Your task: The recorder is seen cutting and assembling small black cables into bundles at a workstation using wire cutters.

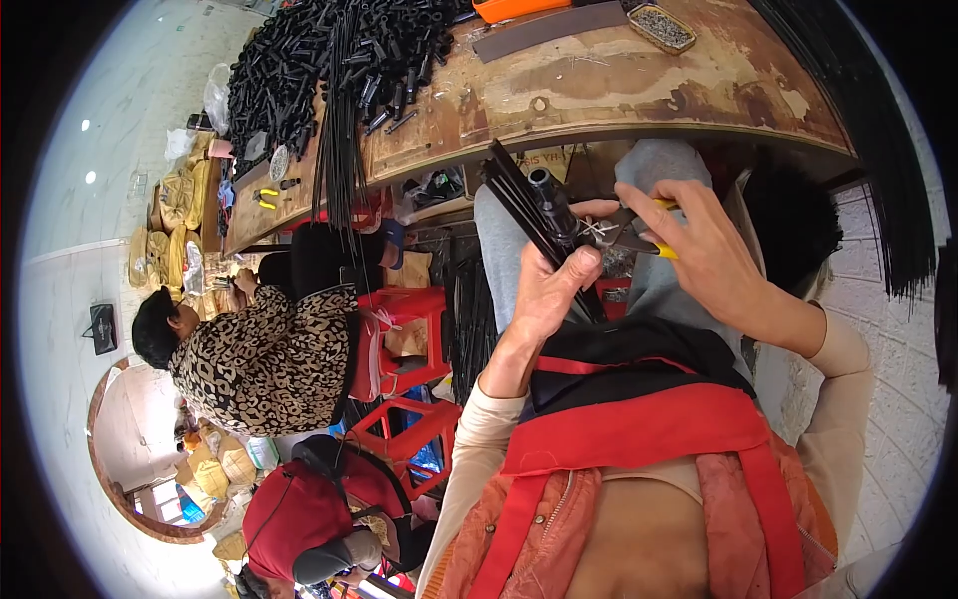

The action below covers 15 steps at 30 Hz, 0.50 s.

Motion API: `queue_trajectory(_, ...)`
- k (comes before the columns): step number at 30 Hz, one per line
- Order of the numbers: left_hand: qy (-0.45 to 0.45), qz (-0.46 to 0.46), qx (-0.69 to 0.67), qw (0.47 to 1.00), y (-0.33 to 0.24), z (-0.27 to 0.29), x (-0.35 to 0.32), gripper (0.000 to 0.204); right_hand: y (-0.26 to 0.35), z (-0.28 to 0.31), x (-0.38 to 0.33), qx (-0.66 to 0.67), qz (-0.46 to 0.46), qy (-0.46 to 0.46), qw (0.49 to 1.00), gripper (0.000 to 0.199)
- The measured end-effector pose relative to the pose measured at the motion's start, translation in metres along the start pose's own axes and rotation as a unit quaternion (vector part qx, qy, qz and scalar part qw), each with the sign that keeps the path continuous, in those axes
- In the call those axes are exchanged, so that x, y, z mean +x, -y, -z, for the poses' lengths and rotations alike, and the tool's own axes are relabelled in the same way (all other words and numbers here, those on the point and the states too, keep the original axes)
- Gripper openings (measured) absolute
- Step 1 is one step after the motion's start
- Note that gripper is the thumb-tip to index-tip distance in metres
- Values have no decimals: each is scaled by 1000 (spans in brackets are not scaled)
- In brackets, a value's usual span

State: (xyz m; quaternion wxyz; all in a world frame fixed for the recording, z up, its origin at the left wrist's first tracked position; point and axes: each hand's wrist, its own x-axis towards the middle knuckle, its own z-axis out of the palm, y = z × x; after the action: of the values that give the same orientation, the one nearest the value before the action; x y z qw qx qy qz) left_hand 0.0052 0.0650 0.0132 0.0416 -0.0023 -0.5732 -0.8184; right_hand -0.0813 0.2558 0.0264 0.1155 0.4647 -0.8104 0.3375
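My left hand (pixel 557 290) is closed round a bundle of black umbrella ribs (pixel 521 203), held slanting up and to the left above my lap. Against the ribs stands a black tubular fitting (pixel 544 190) with a round open end. Several short, shiny wire ends (pixel 596 231) stick out beside that fitting, close to my left fingertips. My right hand (pixel 711 243) grips pliers with yellow handles (pixel 663 247), their dark jaws toward the wires. Whether the jaws touch a wire cannot be made out. The right palm hides part of the handles.
A worn wooden table (pixel 589 95) bears a heap of black tubular parts (pixel 289 75), long black rods (pixel 344 130), a small tray of metal bits (pixel 661 28) and other yellow-handled pliers (pixel 266 198). Two people sit at left near red stools (pixel 409 339). A white brick wall (pixel 878 369) rises at right.
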Motion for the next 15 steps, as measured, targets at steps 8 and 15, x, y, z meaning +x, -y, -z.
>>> queue_trajectory(8, 48, 57, 22, 997, -11, 7, -4, 56, -8, 50, 10, 88, 32, 221, 971, 53)
queue_trajectory(15, 61, 49, 43, 996, -11, 0, -2, 49, 7, 66, 1, 116, -45, 234, 964, 47)
